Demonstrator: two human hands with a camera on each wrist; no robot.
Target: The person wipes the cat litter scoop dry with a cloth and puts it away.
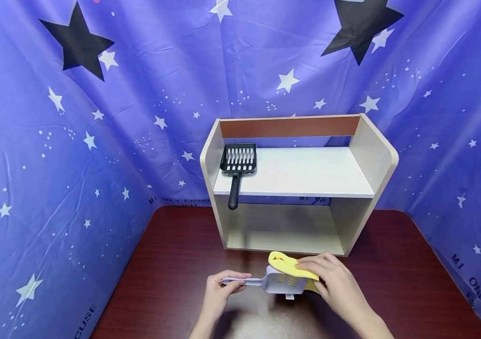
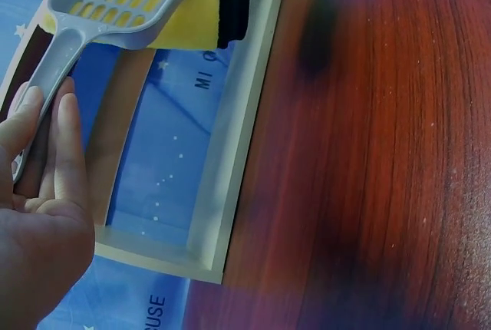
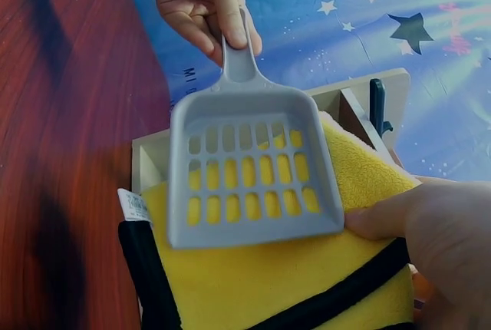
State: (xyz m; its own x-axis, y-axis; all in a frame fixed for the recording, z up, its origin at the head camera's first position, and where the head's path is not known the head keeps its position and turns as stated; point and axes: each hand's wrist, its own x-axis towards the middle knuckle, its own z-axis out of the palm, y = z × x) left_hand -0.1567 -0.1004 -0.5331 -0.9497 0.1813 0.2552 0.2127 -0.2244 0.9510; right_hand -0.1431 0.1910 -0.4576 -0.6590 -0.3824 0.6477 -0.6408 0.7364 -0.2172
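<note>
A grey slotted litter scoop is held above the table by its handle, which my left hand pinches between thumb and fingers. My right hand grips a yellow cloth with black edging and a white tag. In the right wrist view the cloth lies behind the scoop's slots, and its yellow shows through them. The right thumb presses the cloth beside the scoop's rim. Part of the right hand's fingers is hidden behind the cloth in that view.
A two-tier wooden shelf stands at the back of the dark red table. On its upper board, at the left, lies a black slotted scoop, its handle jutting past the front edge. A blue star-patterned curtain surrounds the table.
</note>
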